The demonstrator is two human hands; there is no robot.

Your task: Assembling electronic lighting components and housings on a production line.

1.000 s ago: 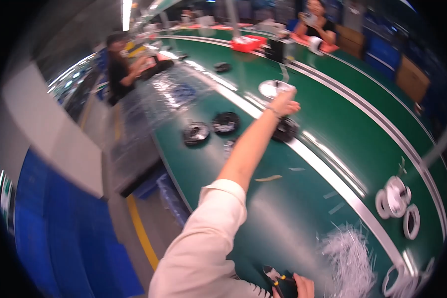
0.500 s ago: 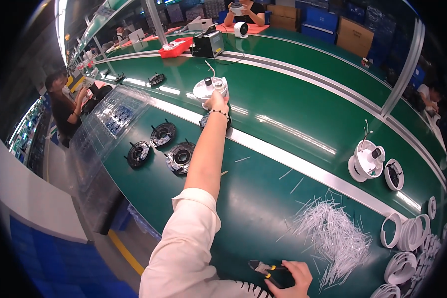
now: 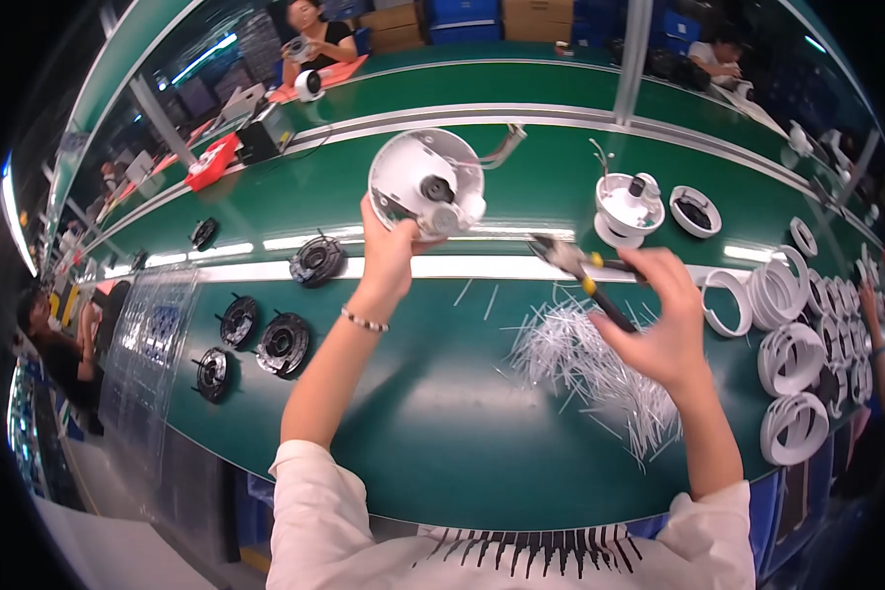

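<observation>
White round housing (image 3: 425, 184) sits gripped in the raised left hand (image 3: 388, 251); right hand (image 3: 664, 324) clasps pliers (image 3: 582, 273).

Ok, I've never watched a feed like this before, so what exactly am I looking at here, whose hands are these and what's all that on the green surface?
No machine here: the camera sits on a person's head and looks down, so the two forearms rising from the bottom edge are that person's own. The fisheye lens bends straight edges.

The left hand holds up a round white housing, its open inside facing the camera. The right hand grips a pair of pliers with yellow and black handles.

On the green bench lie a heap of thin white strips, black round parts to the left, stacked white rings to the right, and another white housing further back. Other people work along the far benches.
</observation>
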